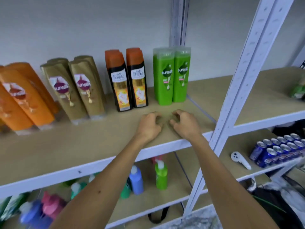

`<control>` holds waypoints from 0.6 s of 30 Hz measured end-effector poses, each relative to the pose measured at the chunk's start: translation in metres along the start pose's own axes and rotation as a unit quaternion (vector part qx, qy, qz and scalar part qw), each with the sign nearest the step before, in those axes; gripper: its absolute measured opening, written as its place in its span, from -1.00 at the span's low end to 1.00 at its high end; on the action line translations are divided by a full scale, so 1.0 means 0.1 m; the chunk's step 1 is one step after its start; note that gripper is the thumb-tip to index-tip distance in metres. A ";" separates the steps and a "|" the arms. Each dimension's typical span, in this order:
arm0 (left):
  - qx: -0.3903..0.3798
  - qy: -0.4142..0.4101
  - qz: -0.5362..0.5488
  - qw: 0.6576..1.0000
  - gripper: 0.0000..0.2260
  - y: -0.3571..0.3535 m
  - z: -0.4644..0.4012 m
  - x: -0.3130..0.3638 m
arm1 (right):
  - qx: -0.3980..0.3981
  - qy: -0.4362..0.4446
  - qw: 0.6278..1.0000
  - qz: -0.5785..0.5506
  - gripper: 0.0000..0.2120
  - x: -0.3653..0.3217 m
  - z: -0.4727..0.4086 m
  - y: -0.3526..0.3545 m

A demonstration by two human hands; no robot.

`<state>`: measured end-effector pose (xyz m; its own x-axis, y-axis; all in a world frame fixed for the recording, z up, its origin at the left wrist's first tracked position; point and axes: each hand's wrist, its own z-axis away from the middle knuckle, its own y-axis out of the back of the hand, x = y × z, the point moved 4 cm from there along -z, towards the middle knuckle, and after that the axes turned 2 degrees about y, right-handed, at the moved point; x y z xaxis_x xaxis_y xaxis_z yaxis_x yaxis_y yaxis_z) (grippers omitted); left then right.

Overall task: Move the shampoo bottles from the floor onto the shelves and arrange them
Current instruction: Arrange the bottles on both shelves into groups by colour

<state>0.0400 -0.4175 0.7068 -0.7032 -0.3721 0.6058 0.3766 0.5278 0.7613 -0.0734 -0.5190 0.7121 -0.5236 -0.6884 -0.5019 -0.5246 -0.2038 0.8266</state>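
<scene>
Two bright green plastic shampoo bottles (172,75) are seen upright on the tan board shelf (82,142); left hand (149,125) and right hand (185,123) are held before them, fingers loosely curled, nothing grasped.

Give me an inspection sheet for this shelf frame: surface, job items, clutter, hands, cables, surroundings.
Surface: tan shelf board, white front rail, bare patch at the front.
Job's things: upright along the back, orange bottles, gold bottles, black bottles with orange caps, green bottles, in pairs two deep.
Clutter: white handheld gadget and blue cans on the right bay; coloured bottles on the shelf below.
Hands: left hand and right hand over the board before the green bottles, fingers loosely curled, holding nothing.
Cables: nothing seen.
Surroundings: white metal upright, grey wall.
</scene>
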 end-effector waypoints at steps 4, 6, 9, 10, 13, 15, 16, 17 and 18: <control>-0.019 -0.084 -0.091 0.992 -0.67 0.19 0.65 -0.05 | 0.150 0.055 0.986 0.049 -0.73 -0.20 0.56 -0.15; 0.045 -0.175 -0.161 0.970 -0.59 0.27 1.03 -0.09 | 0.230 0.095 0.969 0.006 -0.69 -0.26 0.89 -0.32; 0.102 -0.260 -0.235 0.931 -0.55 0.23 1.54 -0.30 | 0.243 0.117 0.961 -0.059 -0.61 -0.28 1.34 -0.66; 0.114 -0.269 -0.231 0.928 -0.57 0.21 1.69 -0.39 | 0.227 0.120 0.964 -0.075 -0.55 -0.28 1.47 -0.78; 0.116 -0.257 -0.179 0.943 -0.62 0.06 2.11 -0.89 | 0.158 0.098 0.977 -0.101 -0.52 -0.27 1.82 -1.18; 0.063 -0.193 -0.138 0.969 -0.65 -0.17 2.40 -1.38 | 0.103 0.056 0.990 -0.084 -0.53 -0.21 1.99 -1.48; 0.028 -0.136 -0.119 0.983 -0.63 -0.28 2.52 -1.65 | 0.069 0.035 0.994 -0.076 -0.53 -0.15 2.05 -1.66; -0.012 -0.065 -0.099 0.993 -0.61 -0.38 2.63 -1.92 | 0.028 0.016 0.997 -0.074 -0.53 -0.10 2.09 -1.85; -0.051 0.010 -0.082 0.995 -0.59 -0.47 2.72 -2.17 | -0.015 -0.001 0.997 -0.072 -0.52 -0.03 2.13 -2.05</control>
<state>0.0112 -0.1540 0.4772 -0.7480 -0.4631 0.4754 0.3184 0.3782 0.8693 -0.1070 -0.3264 0.4897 -0.4450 -0.6496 -0.6165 -0.5740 -0.3215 0.7531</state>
